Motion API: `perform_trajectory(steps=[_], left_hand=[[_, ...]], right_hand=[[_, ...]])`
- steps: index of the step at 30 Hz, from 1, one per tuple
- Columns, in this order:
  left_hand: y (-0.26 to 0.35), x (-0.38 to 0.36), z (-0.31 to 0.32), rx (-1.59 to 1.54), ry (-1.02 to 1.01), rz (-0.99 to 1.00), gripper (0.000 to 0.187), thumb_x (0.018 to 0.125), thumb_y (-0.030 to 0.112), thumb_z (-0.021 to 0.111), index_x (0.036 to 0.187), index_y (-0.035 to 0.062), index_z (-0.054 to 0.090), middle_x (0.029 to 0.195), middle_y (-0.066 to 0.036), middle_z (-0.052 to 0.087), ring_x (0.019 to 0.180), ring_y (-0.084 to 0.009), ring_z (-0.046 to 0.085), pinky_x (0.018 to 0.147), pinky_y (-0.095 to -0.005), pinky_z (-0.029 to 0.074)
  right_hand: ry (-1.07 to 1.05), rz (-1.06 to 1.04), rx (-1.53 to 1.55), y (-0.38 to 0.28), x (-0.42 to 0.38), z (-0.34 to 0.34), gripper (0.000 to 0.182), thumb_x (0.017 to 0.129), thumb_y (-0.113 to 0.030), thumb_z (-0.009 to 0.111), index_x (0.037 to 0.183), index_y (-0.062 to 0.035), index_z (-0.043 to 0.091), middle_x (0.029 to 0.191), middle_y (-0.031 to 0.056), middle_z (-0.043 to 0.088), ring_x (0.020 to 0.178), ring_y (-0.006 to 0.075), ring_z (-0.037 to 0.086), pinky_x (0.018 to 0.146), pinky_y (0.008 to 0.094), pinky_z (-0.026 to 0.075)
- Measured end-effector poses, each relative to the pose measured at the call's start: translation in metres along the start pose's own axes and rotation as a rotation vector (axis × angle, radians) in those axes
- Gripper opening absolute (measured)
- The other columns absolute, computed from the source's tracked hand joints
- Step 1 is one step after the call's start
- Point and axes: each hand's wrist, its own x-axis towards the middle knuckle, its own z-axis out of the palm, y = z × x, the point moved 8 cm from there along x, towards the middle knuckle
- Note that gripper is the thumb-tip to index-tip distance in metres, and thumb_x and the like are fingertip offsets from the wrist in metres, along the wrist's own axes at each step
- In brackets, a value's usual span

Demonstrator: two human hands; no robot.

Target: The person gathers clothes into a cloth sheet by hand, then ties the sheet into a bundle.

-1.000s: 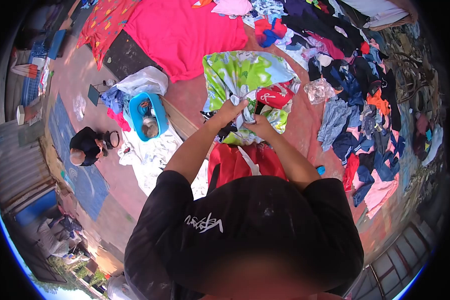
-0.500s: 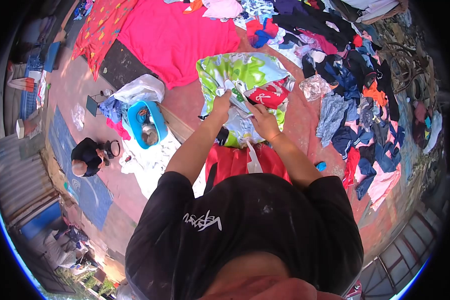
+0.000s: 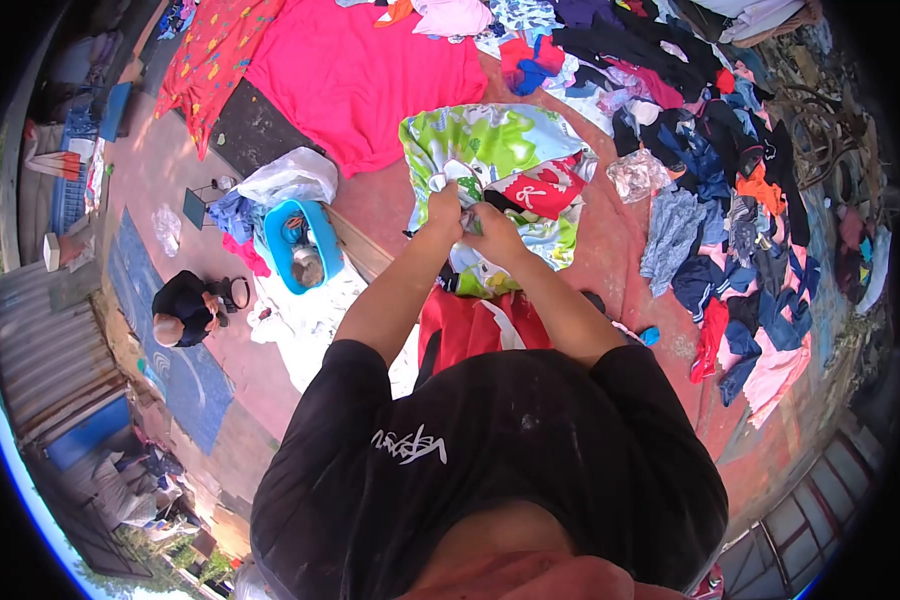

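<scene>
A green, white and pale blue patterned cloth (image 3: pixel 515 130) lies bunched on the floor before me, wrapped partly around other clothes. My left hand (image 3: pixel 446 212) is closed on a gathered part of it. Close beside it, my right hand (image 3: pixel 494 236) is also closed on the gathered cloth, its fingers partly hidden. To the right of my hands, a red garment with a white bow print (image 3: pixel 548 190) shows through the cloth's opening. Red fabric with a white stripe (image 3: pixel 460 325) shows between the bundle and my black shirt.
A blue tub (image 3: pixel 272 258) holding small items stands left, beside a white plastic bag (image 3: pixel 290 178) and white cloth. Another person (image 3: pixel 180 308) sits farther left. A bright pink sheet (image 3: pixel 370 80) lies ahead. Piled clothes (image 3: pixel 715 220) cover the floor at right.
My right hand has moved left and closer to my left hand, drawing the cloth's edge in with it. The view has shifted slightly.
</scene>
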Motion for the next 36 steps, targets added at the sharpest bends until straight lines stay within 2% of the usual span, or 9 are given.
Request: perform_trajectory(steps=[5,11,14,21,23,25,29,31,36], left_hand=[[-0.01,0.005,0.003,0.112,-0.072,-0.016,0.03,0.099,0.032,0.055,0.108,0.0044,0.061,0.093,-0.007,0.066,0.076,-0.021,0.066,0.056,-0.0394,0.053],[0.024,0.037,-0.026,0.384,-0.162,0.178,0.043,0.099,0.035,0.055,0.126,0.0012,0.054,0.112,-0.012,0.062,0.094,-0.0234,0.065,0.063,-0.0365,0.061],[0.045,0.004,0.0,0.344,-0.148,0.121,0.038,0.101,0.03,0.052,0.128,0.0042,0.053,0.121,-0.012,0.058,0.101,-0.0243,0.063,0.07,-0.0389,0.062],[0.051,-0.005,0.019,0.123,-0.316,0.11,0.04,0.104,0.024,0.048,0.135,-0.0007,0.046,0.131,-0.013,0.049,0.117,-0.025,0.055,0.089,-0.0428,0.061],[0.057,0.031,-0.002,0.582,-0.43,0.426,0.041,0.102,0.023,0.051,0.135,-0.0021,0.047,0.133,-0.014,0.048,0.119,-0.0263,0.054,0.09,-0.0414,0.06],[0.064,0.024,-0.012,0.305,-0.362,0.107,0.046,0.099,0.024,0.058,0.135,-0.0019,0.049,0.137,-0.017,0.047,0.122,-0.0293,0.052,0.088,-0.043,0.059],[0.13,-0.011,-0.001,1.37,0.077,1.162,0.041,0.083,0.007,0.066,0.123,0.0049,0.06,0.118,-0.024,0.06,0.112,-0.0374,0.057,0.098,-0.052,0.042],[0.151,-0.025,0.009,1.343,0.084,1.367,0.043,0.081,0.0,0.06,0.124,0.0064,0.061,0.122,-0.021,0.06,0.126,-0.0337,0.05,0.108,-0.0563,0.03],[0.16,0.009,0.031,0.84,-0.424,1.151,0.031,0.093,0.008,0.062,0.124,0.0045,0.06,0.11,-0.013,0.065,0.105,-0.0175,0.059,0.093,-0.0352,0.045]], right_hand=[[-0.173,-0.007,-0.058,0.002,0.003,-0.015,0.017,0.081,-0.019,0.069,0.085,-0.0038,0.063,0.093,0.0136,0.064,0.084,0.0354,0.065,0.074,0.0457,0.051],[0.389,-0.106,-0.163,0.024,-0.024,-0.168,0.014,0.084,-0.016,0.068,0.087,-0.0034,0.062,0.091,0.0117,0.066,0.076,0.0308,0.066,0.065,0.0416,0.053],[0.322,-0.063,-0.076,0.028,-0.016,-0.159,0.014,0.085,-0.015,0.067,0.088,-0.0029,0.062,0.088,0.0123,0.066,0.074,0.0295,0.067,0.066,0.0397,0.053],[-0.026,0.168,0.134,0.068,-0.051,0.036,0.023,0.084,-0.017,0.069,0.102,-0.0041,0.062,0.1,0.0148,0.069,0.082,0.0301,0.069,0.076,0.0416,0.053],[-0.002,0.261,0.194,0.076,-0.06,0.048,0.023,0.083,-0.016,0.069,0.102,-0.0043,0.062,0.1,0.0147,0.069,0.083,0.0312,0.068,0.077,0.0419,0.053],[-0.031,0.278,0.182,0.081,-0.063,0.053,0.023,0.084,-0.018,0.068,0.102,-0.0046,0.063,0.101,0.0149,0.07,0.083,0.0329,0.068,0.077,0.0427,0.053],[-0.273,0.246,-0.025,0.105,-0.052,0.084,0.024,0.086,-0.021,0.065,0.102,-0.0041,0.063,0.101,0.0142,0.069,0.087,0.0325,0.068,0.078,0.0429,0.053],[-0.37,0.165,-0.105,0.105,-0.044,0.112,0.024,0.086,-0.02,0.064,0.103,-0.0042,0.063,0.102,0.0136,0.068,0.088,0.0326,0.067,0.079,0.0436,0.053],[-0.573,-0.017,-0.169,0.123,-0.02,0.233,0.029,0.085,-0.012,0.059,0.113,-0.0024,0.059,0.134,0.0139,0.051,0.089,0.0341,0.067,0.076,0.045,0.055]])
